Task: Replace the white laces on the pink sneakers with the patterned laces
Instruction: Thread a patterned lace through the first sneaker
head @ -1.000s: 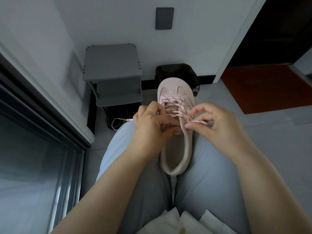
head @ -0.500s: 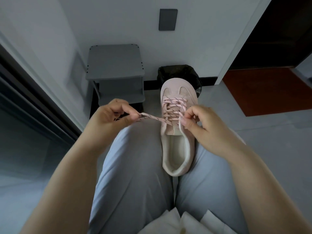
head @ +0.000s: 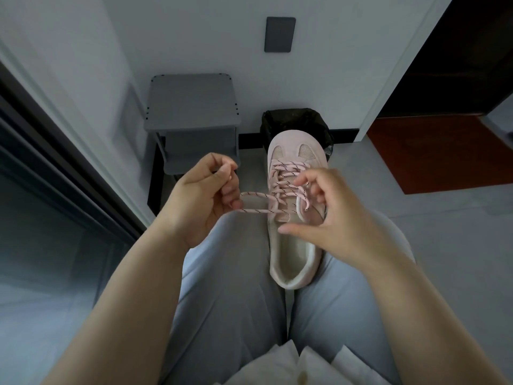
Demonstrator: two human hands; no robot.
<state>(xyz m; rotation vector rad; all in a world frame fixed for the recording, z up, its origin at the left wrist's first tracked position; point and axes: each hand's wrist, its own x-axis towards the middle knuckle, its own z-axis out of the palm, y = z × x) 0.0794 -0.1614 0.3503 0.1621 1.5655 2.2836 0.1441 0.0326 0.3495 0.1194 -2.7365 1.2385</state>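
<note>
Head view had the pale pink suede sneaker (head: 291,151) lying heel-in between the thighs and laced nearly to the top, left hand (head: 204,197) gripping a loop of the pink black-flecked cord lace (head: 255,211), right hand (head: 336,218) pinching its other end, so next up was probably evening both ends and tying.

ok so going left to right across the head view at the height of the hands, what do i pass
dark glass panel → left hand → stretched span of patterned lace → pink sneaker → right hand → red-brown floor area
</note>
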